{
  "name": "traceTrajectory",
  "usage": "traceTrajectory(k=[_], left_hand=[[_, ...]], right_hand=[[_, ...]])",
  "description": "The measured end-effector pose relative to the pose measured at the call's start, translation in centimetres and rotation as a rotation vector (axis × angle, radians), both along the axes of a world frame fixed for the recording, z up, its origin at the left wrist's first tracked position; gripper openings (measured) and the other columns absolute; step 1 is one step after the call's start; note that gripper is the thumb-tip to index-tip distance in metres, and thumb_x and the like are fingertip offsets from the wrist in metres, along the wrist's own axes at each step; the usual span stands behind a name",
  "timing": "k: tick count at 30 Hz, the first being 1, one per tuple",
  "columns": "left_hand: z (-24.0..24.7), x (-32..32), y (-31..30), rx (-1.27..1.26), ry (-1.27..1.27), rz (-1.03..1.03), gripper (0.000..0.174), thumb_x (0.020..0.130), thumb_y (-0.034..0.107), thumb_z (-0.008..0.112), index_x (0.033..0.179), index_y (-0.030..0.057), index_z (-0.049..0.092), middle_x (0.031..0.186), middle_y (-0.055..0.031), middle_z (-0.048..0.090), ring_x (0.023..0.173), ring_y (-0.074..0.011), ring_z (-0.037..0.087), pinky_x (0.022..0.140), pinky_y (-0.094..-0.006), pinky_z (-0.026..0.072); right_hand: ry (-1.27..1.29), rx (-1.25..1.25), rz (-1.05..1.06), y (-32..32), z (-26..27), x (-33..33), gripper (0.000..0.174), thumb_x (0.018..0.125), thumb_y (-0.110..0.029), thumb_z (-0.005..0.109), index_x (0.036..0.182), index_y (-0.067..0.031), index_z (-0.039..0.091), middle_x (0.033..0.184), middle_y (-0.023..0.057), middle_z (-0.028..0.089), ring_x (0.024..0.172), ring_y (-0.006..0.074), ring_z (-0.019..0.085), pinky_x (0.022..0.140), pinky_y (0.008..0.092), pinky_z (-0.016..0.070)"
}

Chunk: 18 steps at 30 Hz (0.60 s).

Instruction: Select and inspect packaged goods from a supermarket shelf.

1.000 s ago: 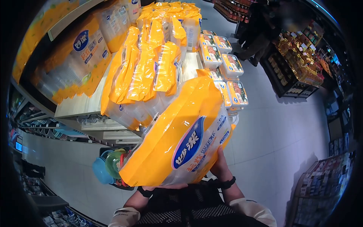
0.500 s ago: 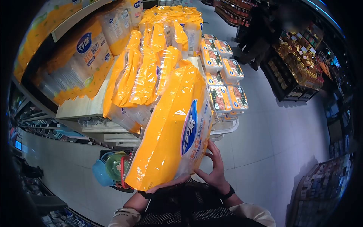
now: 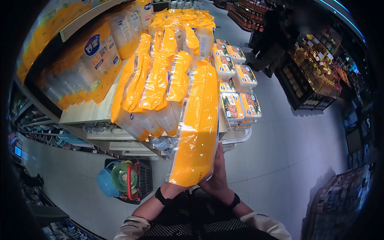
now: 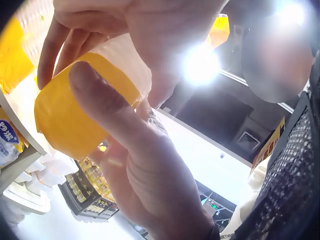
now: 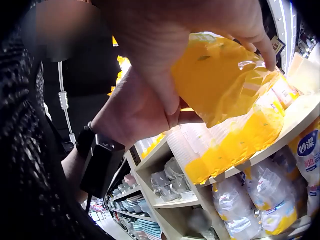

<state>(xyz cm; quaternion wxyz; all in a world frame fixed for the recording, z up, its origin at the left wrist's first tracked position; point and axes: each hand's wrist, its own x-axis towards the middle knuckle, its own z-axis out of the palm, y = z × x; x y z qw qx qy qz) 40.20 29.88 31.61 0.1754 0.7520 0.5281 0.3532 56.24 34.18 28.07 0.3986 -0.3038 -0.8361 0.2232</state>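
A large yellow and clear bag of plastic cups (image 3: 197, 124) stands on end before me, its plain yellow side facing the head camera. My left hand (image 3: 175, 189) holds its lower left end from below, mostly hidden by the bag in the head view. Against the lower right side is my right hand (image 3: 217, 177), fingers pointing up along the plastic. The left wrist view shows the right thumb (image 4: 102, 100) lying over the yellow end (image 4: 67, 117), with the left hand (image 4: 112, 20) across the top. In the right wrist view, the right hand's fingers curl round the bag's far edge.
Similar cup bags (image 3: 154, 88) fill the shelf (image 3: 94, 106) ahead. Boxed containers (image 3: 232, 106) are stacked at its right end. A basket (image 3: 146, 182) with green (image 3: 123, 176) and blue bowls (image 3: 106, 180) stands on the floor at left. A person (image 3: 272, 44) stands farther off near a display.
The bag has turned so its blue label faces away, and it now stands more upright. The right hand, its fingers lifted half a second ago, lies along the bag's side again.
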Motion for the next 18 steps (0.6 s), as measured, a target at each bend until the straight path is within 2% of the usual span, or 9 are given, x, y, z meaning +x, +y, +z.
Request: traceTrajectory(k=[2, 6, 8, 9, 11, 12, 14, 15, 18], left_hand=[[0.5, 0.0, -0.1, 0.031, -0.130, 0.069, 0.056, 0.084, 0.026, 0.082, 0.134, 0.0126, 0.059, 0.132, -0.0166, 0.062, 0.124, -0.0342, 0.059, 0.099, -0.0410, 0.0513], [-2.5, -0.6, 0.2, 0.007, -0.060, 0.037, 0.058, 0.079, 0.023, 0.084, 0.130, 0.0078, 0.060, 0.129, -0.0198, 0.063, 0.120, -0.0388, 0.061, 0.096, -0.0427, 0.0529], [-3.2, -0.7, 0.5, 0.134, 0.000, 0.000, 0.069, 0.074, 0.018, 0.086, 0.133, 0.0014, 0.055, 0.130, -0.0228, 0.061, 0.121, -0.0410, 0.059, 0.098, -0.0439, 0.0516], [-3.4, -0.9, 0.2, 0.133, -0.002, 0.003, 0.069, 0.074, 0.018, 0.086, 0.133, 0.0014, 0.055, 0.130, -0.0228, 0.061, 0.121, -0.0410, 0.059, 0.098, -0.0439, 0.0516], [-0.5, -1.2, -0.2, 0.005, -0.236, 0.004, 0.085, 0.072, 0.017, 0.088, 0.142, -0.0043, 0.045, 0.137, -0.0258, 0.056, 0.127, -0.0417, 0.056, 0.104, -0.0453, 0.0488], [-0.1, -1.2, -0.3, 0.003, -0.237, 0.010, 0.085, 0.072, 0.017, 0.088, 0.142, -0.0043, 0.045, 0.137, -0.0258, 0.056, 0.127, -0.0417, 0.056, 0.104, -0.0453, 0.0488], [0.3, -1.0, -0.4, -0.007, -0.264, 0.075, 0.098, 0.072, 0.018, 0.089, 0.150, -0.0046, 0.035, 0.145, -0.0273, 0.049, 0.133, -0.0409, 0.052, 0.110, -0.0452, 0.0447], [0.4, -1.0, -0.6, -0.007, -0.266, 0.079, 0.098, 0.072, 0.018, 0.089, 0.150, -0.0046, 0.035, 0.145, -0.0273, 0.049, 0.133, -0.0409, 0.052, 0.110, -0.0452, 0.0447], [0.3, -1.3, -1.5, -0.042, -0.317, 0.118, 0.102, 0.072, 0.019, 0.090, 0.153, -0.0040, 0.032, 0.150, -0.0272, 0.044, 0.138, -0.0398, 0.048, 0.113, -0.0447, 0.0417]], right_hand=[[-0.092, 0.027, -0.037, 0.3, 0.0, -0.3, 0.107, 0.079, -0.021, 0.082, 0.158, 0.0045, 0.014, 0.160, 0.0383, 0.015, 0.149, 0.0531, 0.021, 0.119, 0.0573, 0.0256], [0.065, -0.115, 0.015, 0.9, -4.3, -0.1, 0.101, 0.084, -0.021, 0.079, 0.158, 0.0053, 0.014, 0.159, 0.0391, 0.015, 0.148, 0.0538, 0.021, 0.118, 0.0580, 0.0264], [0.157, -0.180, 0.033, 0.9, -4.9, -0.2, 0.098, 0.086, -0.021, 0.078, 0.157, 0.0053, 0.016, 0.159, 0.0375, 0.017, 0.148, 0.0532, 0.023, 0.119, 0.0566, 0.0267], [0.155, -0.182, 0.036, 0.9, -5.1, -0.1, 0.098, 0.086, -0.021, 0.078, 0.157, 0.0053, 0.016, 0.159, 0.0375, 0.017, 0.148, 0.0532, 0.023, 0.119, 0.0566, 0.0267], [0.231, -0.340, 0.097, 0.9, -5.0, -0.3, 0.085, 0.087, -0.020, 0.077, 0.153, 0.0020, 0.028, 0.156, 0.0303, 0.029, 0.144, 0.0454, 0.032, 0.116, 0.0534, 0.0316], [0.270, -0.420, 0.129, 0.9, -4.9, -0.4, 0.079, 0.088, -0.020, 0.077, 0.151, 0.0003, 0.034, 0.154, 0.0267, 0.035, 0.142, 0.0415, 0.037, 0.115, 0.0518, 0.0340], [0.343, -0.580, 0.190, 1.0, -4.6, -0.5, 0.067, 0.090, -0.019, 0.077, 0.146, -0.0030, 0.045, 0.150, 0.0194, 0.046, 0.138, 0.0338, 0.047, 0.113, 0.0486, 0.0389], [0.340, -0.582, 0.193, 1.2, -4.3, -0.5, 0.067, 0.090, -0.019, 0.077, 0.146, -0.0030, 0.045, 0.150, 0.0194, 0.046, 0.138, 0.0338, 0.047, 0.113, 0.0486, 0.0389], [0.299, -0.391, 0.066, 2.5, -2.5, -0.7, 0.049, 0.088, -0.016, 0.079, 0.131, -0.0022, 0.059, 0.123, 0.0122, 0.066, 0.112, 0.0271, 0.065, 0.096, 0.0421, 0.0523]])
